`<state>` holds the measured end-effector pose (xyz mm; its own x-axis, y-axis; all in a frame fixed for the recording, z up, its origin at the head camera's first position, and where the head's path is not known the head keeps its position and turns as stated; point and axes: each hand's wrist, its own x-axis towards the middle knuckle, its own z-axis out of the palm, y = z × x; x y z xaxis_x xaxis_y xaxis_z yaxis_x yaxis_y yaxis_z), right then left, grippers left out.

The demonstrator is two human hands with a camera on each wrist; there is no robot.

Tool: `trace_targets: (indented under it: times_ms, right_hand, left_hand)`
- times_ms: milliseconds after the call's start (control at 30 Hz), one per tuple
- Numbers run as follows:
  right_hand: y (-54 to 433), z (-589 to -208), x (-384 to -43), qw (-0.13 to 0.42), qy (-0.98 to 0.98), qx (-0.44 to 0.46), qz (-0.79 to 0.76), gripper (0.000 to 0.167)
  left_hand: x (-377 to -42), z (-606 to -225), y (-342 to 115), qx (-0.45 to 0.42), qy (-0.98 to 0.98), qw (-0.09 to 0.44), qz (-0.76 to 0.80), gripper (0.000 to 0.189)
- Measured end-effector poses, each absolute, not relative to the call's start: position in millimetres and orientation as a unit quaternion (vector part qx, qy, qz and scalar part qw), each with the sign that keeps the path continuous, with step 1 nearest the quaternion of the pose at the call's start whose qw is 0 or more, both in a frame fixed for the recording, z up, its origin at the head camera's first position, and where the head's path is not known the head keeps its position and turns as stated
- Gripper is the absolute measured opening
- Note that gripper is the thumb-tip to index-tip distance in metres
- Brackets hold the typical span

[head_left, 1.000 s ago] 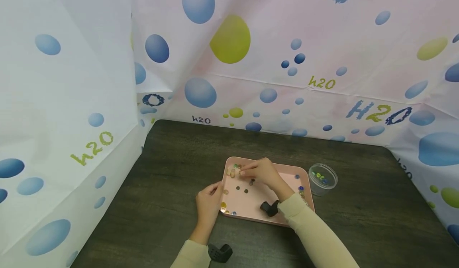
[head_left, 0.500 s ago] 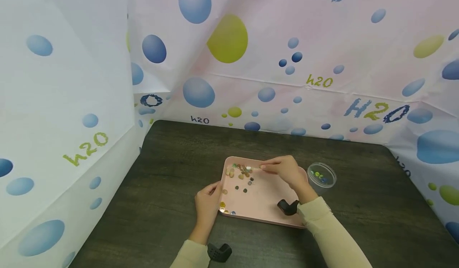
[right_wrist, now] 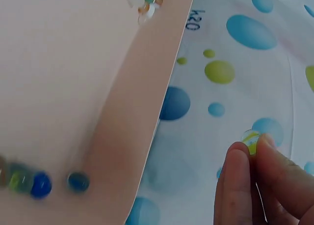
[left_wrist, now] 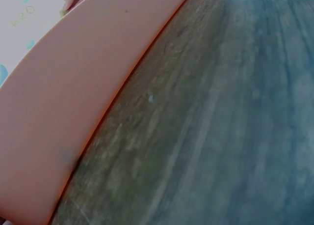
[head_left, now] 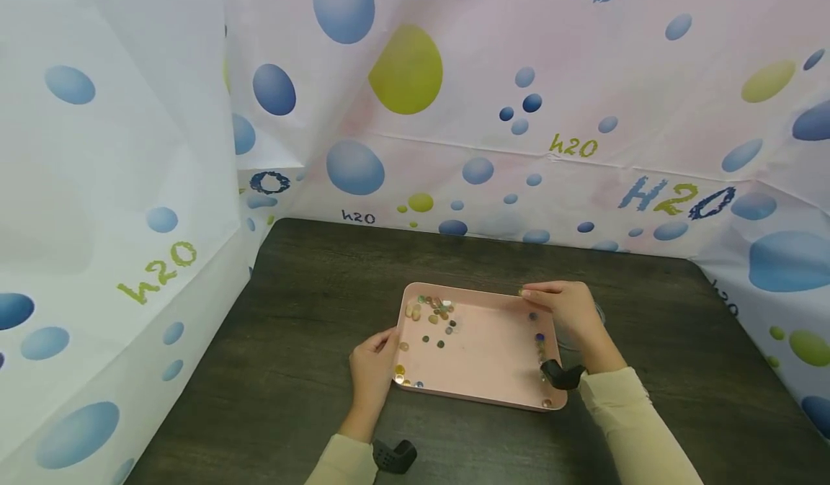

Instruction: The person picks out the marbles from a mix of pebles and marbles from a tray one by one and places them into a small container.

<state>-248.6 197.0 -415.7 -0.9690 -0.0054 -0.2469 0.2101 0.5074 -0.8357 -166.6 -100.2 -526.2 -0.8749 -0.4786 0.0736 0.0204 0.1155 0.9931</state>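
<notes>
My right hand is over the far right corner of the pink tray. Between its thumb and fingertips it pinches a clear glass marble with a yellow-green swirl. My left hand grips the tray's left rim; the left wrist view shows mostly the tray's outer wall. Inside the tray, several small stones and beads cluster at the far left. Along its right side lie several marbles, including a deep blue marble and a teal marble.
A clear round tub stands right of the tray, mostly hidden behind the right hand. Yellow and gold pieces lie in the tray's near left corner. The dark wooden table meets a spotted white sheet at the back.
My right hand has moved right from the stone cluster to the tray's far right corner, now hiding most of the tub. My left hand has stayed at the left rim.
</notes>
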Motion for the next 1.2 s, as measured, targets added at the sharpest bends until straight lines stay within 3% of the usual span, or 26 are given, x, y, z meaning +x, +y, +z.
trace_targets:
  times_ms: [533, 1200]
  right_hand:
    - [271.1, -423.8, -229.6, 0.054, 0.845, 0.139, -0.514, 0.055]
    - [277.4, -435.9, -223.4, 0.029, 0.852, 0.142, -0.503, 0.054]
  left_hand:
    - [-164.4, -527.0, -100.2, 0.155, -0.722, 0.191, -0.647, 0.015]
    - [-164.9, -527.1, -102.9, 0.164, -0.733, 0.188, -0.633, 0.014]
